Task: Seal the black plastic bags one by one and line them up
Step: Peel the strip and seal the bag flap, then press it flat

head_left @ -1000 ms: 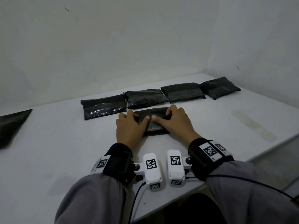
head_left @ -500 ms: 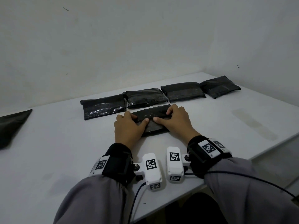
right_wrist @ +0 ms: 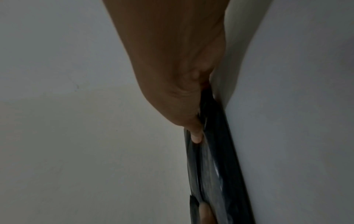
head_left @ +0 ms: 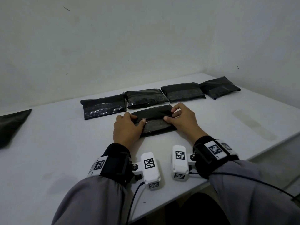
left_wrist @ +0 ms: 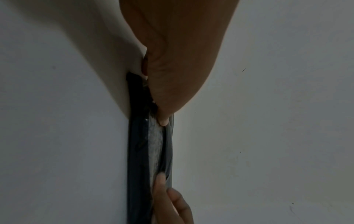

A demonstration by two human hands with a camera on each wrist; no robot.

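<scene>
A black plastic bag (head_left: 155,121) lies flat on the white table (head_left: 48,140) just in front of me, its top flap folded down. My left hand (head_left: 128,125) pinches the flap's left end, thumb on top at the fold edge. My right hand (head_left: 180,118) pinches the right end, fingers curled over the flap. In the left wrist view the left thumb tip presses the bag (left_wrist: 153,144); the right wrist view shows the right thumb on the bag (right_wrist: 214,159). Behind it lies a row of several black bags (head_left: 103,106), side by side.
Another black bag (head_left: 11,125) lies at the far left edge of the table. A faint stain (head_left: 253,125) marks the table on the right. The wall stands close behind the row, and the table's front edge runs just under my wrists.
Both thumbs have slid apart along the flap from the middle toward the bag's two ends. The bag has stayed in place.
</scene>
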